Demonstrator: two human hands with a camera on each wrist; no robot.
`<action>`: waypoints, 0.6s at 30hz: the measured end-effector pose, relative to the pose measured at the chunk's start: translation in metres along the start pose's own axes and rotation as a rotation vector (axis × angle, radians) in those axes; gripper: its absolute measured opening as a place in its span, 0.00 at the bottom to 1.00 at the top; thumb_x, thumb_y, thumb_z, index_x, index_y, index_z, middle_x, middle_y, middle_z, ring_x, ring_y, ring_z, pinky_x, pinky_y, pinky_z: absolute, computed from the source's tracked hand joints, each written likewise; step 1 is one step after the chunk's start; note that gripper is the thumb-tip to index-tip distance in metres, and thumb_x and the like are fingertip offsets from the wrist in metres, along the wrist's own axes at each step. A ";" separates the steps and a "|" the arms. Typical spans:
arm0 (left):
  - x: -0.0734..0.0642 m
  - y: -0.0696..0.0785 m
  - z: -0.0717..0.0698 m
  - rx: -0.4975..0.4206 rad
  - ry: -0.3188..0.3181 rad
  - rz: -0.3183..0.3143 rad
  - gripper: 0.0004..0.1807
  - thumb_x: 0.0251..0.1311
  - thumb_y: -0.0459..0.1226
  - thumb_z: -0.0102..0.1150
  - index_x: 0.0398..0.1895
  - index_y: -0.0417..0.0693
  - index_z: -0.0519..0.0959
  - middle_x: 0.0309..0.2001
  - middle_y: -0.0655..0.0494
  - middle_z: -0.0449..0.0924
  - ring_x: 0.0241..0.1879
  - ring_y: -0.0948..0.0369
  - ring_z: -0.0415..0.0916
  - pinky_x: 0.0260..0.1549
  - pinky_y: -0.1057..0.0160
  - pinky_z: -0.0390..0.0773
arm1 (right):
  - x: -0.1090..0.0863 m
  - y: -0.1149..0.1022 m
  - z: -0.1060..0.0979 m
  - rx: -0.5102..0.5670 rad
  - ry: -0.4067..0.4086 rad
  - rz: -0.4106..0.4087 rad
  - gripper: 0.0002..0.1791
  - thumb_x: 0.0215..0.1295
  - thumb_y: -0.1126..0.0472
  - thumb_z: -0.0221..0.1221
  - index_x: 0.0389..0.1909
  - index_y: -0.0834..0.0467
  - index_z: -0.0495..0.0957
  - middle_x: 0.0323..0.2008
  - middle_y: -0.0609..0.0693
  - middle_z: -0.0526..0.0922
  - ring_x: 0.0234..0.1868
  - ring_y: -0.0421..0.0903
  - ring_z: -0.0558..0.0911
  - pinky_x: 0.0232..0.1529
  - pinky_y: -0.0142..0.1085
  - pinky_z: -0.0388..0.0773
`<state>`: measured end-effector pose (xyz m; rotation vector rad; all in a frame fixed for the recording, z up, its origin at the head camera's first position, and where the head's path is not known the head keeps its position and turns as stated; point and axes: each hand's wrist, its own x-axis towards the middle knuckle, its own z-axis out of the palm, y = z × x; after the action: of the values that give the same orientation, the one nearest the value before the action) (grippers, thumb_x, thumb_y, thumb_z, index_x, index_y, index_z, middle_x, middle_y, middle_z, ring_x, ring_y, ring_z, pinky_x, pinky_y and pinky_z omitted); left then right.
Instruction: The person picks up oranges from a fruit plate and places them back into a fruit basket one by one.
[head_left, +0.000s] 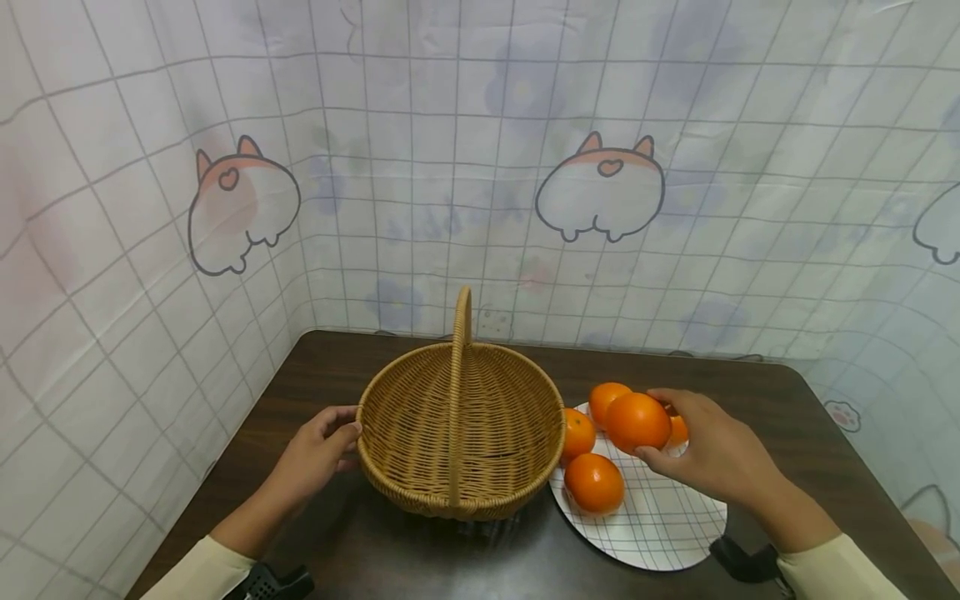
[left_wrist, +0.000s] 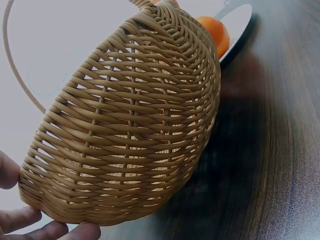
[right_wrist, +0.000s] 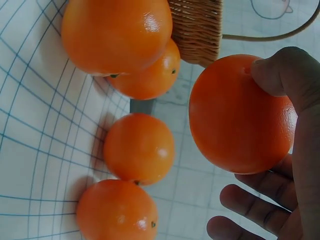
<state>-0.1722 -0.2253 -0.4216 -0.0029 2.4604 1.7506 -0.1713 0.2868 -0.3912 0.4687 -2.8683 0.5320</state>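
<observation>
A wicker basket point(head_left: 517, 408) with a tall arched handle point(head_left: 459, 375) stands on the table, its inside bare. My left hand point(head_left: 318, 450) holds its left rim, thumb on one side and fingers on the other, as the left wrist view shows close up. Above a round plate point(head_left: 667, 533) with a grid pattern, my right hand point(head_left: 712, 450) grips an orange point(right_wrist: 240, 115) between thumb and fingers. The held orange hangs clear of the several other oranges point(head_left: 595, 484) on the plate. One of those is partly hidden behind my right hand.
The dark wood table point(head_left: 337, 542) carries both basket and plate, which sit side by side, the basket's right rim close to the plate's left edge. A grid-patterned cloth point(head_left: 420, 167) hangs behind the table and along its left side.
</observation>
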 end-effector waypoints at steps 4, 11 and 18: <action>0.000 0.000 0.000 -0.007 -0.003 -0.002 0.28 0.79 0.44 0.50 0.73 0.37 0.65 0.67 0.35 0.69 0.59 0.43 0.77 0.49 0.46 0.83 | 0.005 -0.004 -0.001 0.010 -0.001 -0.008 0.46 0.56 0.32 0.70 0.67 0.57 0.71 0.61 0.63 0.77 0.49 0.60 0.82 0.37 0.56 0.84; 0.000 0.000 -0.001 -0.030 -0.011 0.008 0.27 0.79 0.43 0.50 0.73 0.37 0.65 0.67 0.35 0.69 0.59 0.43 0.77 0.49 0.45 0.83 | 0.011 -0.010 -0.002 0.023 -0.008 -0.011 0.47 0.56 0.32 0.70 0.68 0.57 0.70 0.61 0.62 0.77 0.48 0.59 0.82 0.38 0.56 0.84; -0.001 0.000 0.000 -0.041 -0.010 0.016 0.27 0.79 0.43 0.50 0.72 0.36 0.65 0.66 0.34 0.70 0.58 0.43 0.77 0.47 0.45 0.84 | 0.016 -0.015 -0.002 0.019 0.002 -0.031 0.45 0.55 0.37 0.73 0.68 0.57 0.71 0.59 0.61 0.78 0.46 0.55 0.82 0.37 0.52 0.85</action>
<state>-0.1714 -0.2256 -0.4218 0.0212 2.4238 1.8027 -0.1807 0.2705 -0.3813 0.5144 -2.8518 0.5550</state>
